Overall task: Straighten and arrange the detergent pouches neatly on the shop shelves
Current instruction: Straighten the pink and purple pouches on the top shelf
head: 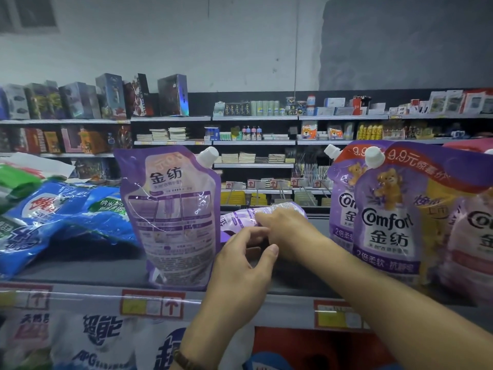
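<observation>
Head view, top shelf of a shop gondola. A purple fabric-softener pouch (pixel 244 217) lies flat on the grey shelf board (pixel 88 271), in the gap between an upright purple pouch (pixel 170 214) on its left and a row of Comfort pouches (pixel 386 217) on its right. The upright purple pouch stands with its printed back towards the camera and its white spout cap (pixel 208 155) at the upper right corner.

The right hand (pixel 288 231) reaches in from the right, and its curled fingers grip the near edge of the lying pouch. The left hand (pixel 240 265), with a bracelet (pixel 186 360) at the wrist, is raised just beside it, fingers bent and thumb extended towards the right wrist. Its fingertips meet the pouch's lower end, but whether they actually grasp it cannot be told from this angle.

The Comfort pouches stand upright, front labels outward, one partly overlapping another; a pink pouch (pixel 474 236) stands at the far right. To the left, blue detergent bags (pixel 53 214) lie slumped on the board. Red-framed price tags (pixel 152 305) sit on the shelf's front rail. White detergent bags (pixel 98 340) fill the shelf below. Shelves of stationery (pixel 253 134) line the far wall.
</observation>
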The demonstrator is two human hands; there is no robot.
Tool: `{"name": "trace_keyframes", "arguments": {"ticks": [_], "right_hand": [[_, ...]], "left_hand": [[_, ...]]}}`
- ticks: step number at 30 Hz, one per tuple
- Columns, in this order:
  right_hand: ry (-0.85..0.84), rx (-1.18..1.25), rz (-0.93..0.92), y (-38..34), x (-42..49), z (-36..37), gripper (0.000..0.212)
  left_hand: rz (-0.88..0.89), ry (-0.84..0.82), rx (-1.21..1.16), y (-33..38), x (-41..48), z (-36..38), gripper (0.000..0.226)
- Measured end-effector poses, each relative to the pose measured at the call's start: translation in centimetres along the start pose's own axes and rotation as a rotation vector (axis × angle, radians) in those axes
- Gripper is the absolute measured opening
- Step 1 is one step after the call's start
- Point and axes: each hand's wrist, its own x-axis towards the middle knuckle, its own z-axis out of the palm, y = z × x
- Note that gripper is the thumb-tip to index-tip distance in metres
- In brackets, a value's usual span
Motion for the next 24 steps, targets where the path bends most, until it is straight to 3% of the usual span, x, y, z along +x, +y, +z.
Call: {"name": "trace_keyframes", "arguments": {"ticks": [5,8,12,17,24], "right_hand": [[0.195,0.215,0.144,0.6,-0.5,0.9,0.008],[0.305,0.331,0.234,0.7,-0.7,1.1,0.008],[0.395,0.442,0.322,0.7,-0.6,1.1,0.018],[0.55,0.531,0.383,1.2,-0.4,0.7,0.02],[0.734,0.714,0.459,2.0,-0.3,-0.1,0.034]], "left_hand": [[-0.003,-0.027,0.041,0.4,-0.2,-0.1,0.007],[0.007,-0.071,0.114,0.4,-0.1,0.0,0.011],[-0.003,-0.063,0.217,-0.3,0.8,0.2,0.034],[-0.103,-0.167,0.285,-0.5,2.0,0.1,0.065],[-0.386,-0.014,-0.091,0.4,5.5,1.5,0.088]]}}
